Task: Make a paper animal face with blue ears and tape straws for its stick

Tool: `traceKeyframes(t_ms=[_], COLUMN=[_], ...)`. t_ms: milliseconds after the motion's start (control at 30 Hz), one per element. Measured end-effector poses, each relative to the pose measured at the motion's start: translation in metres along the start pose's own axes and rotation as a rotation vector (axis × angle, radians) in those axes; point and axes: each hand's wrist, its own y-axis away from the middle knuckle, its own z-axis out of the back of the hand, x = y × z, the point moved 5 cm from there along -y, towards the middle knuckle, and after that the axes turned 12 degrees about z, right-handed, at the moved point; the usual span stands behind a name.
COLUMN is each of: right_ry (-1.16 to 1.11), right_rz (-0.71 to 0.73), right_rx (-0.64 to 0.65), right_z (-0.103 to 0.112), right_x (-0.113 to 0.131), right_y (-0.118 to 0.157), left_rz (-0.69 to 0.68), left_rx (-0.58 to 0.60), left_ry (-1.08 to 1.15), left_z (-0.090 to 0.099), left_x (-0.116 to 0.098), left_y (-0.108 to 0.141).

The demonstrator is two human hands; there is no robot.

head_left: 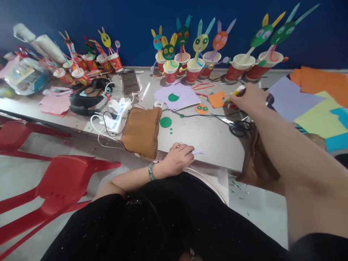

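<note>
Right now I'm reaching my right hand across the table, fingers closing around a yellow glue stick beside the orange paper piece. My left hand is resting curled at the near edge, pinching a small lilac paper scrap. Next I'd judge careful placement matters.

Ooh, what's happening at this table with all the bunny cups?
Someone is at a craft table. Their right hand reaches out, grip closed on a yellow glue stick beside an orange paper. Their left hand rests at the table's near edge, pinching a small paper scrap. Bunny cups line the blue wall; scissors lie nearby.
</note>
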Motion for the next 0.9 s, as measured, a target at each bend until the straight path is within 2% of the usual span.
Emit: traceKeyframes(t_ms=[167, 233, 333, 400, 467, 567, 633, 733, 900], right_ry=[0.000, 0.027, 0.067, 0.037, -0.077, -0.337, -0.368, -0.356, -0.333], right_rz=[-0.035, -0.002, 0.167, 0.337, 0.516, 0.741, 0.866, 0.911, 0.833], right_rx=[0.018, -0.011, -0.101, -0.105, -0.007, 0.274, 0.372, 0.398, 0.387], right_z=[0.009, 0.016, 0.029, 0.034, 0.033, 0.022, 0.014, -0.001, -0.015], right_x=[0.006, 0.010, 0.020, 0.030, 0.041, 0.058, 0.066, 0.065, 0.059], right_y=[0.014, 0.025, 0.050, 0.074, 0.103, 0.152, 0.182, 0.207, 0.212], left_rz=[0.087, 0.130, 0.198, 0.227, 0.237, 0.230, 0.223, 0.224, 0.205], left_rx=[0.074, 0.101, 0.116, 0.099, 0.057, -0.029, -0.077, -0.122, -0.166], left_ry=[0.123, 0.181, 0.289, 0.377, 0.464, 0.591, 0.663, 0.761, 0.923], left_z=[-0.004, -0.006, -0.009, -0.012, -0.016, -0.021, -0.022, -0.020, -0.011], left_x=[0.005, 0.008, 0.013, 0.018, 0.022, 0.028, 0.030, 0.032, 0.033], left_y=[-0.003, -0.006, -0.010, -0.013, -0.015, -0.017, -0.017, -0.018, -0.019])
